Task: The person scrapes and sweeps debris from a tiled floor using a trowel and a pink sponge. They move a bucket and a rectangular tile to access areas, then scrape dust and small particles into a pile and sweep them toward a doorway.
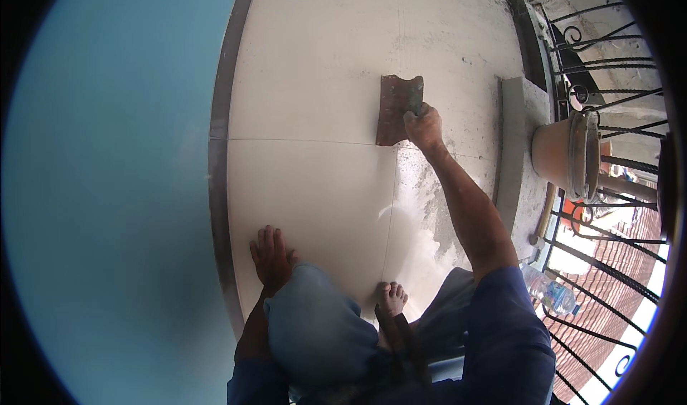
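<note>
My right hand reaches forward, its fingers wrapped round the grip of a wide, reddish-brown scraper. The scraper's blade rests on the pale floor tiles, close to where two joint lines meet. Near the left edge of the floor, my left hand presses flat on a tile with its fingers spread, beside my bent knee. It holds nothing. Grey smears and a wet-looking shine mark the tile below the scraper. My bare foot is on the tiles between the hands.
A blue wall with a dark skirting strip runs along the left. On the right, a concrete ledge carries a bucket. A clear plastic bottle lies by the black metal railing.
</note>
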### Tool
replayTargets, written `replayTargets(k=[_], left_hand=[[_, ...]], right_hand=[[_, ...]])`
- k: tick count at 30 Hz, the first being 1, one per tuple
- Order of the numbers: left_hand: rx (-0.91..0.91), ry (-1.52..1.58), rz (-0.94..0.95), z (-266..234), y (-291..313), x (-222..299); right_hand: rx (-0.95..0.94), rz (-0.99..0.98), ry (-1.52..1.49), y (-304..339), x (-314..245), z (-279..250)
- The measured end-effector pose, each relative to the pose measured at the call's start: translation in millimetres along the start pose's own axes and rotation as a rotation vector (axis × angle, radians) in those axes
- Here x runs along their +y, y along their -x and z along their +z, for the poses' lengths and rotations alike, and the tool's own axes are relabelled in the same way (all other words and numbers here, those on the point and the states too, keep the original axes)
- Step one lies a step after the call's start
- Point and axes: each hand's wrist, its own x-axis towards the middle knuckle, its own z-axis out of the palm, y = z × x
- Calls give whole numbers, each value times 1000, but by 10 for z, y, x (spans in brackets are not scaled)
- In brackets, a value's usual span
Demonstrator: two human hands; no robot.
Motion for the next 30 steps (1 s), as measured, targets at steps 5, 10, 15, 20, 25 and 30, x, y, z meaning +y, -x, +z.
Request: replayTargets(k=[5, 10, 15, 20, 25, 30], left_hand=[[-20, -81, -63, 30, 1, 83], [137, -333, 32, 126, 27, 0], [-50, -218, 92, -241, 65, 24], [-282, -73, 73, -734, -200, 77], [-13, 3, 73, -816, -1104, 28], [-76, 0, -24, -836, -1350, 34]], right_hand=[[-270, -100, -215, 196, 139, -588], [-767, -325, -141, 1222, 317, -56], [-394, -140, -199, 864, 941, -373], [-106, -15, -104, 199, 1075, -1154], [-321, 15, -763, -73, -124, -573], [-320, -139, -637, -141, -1795, 983]])
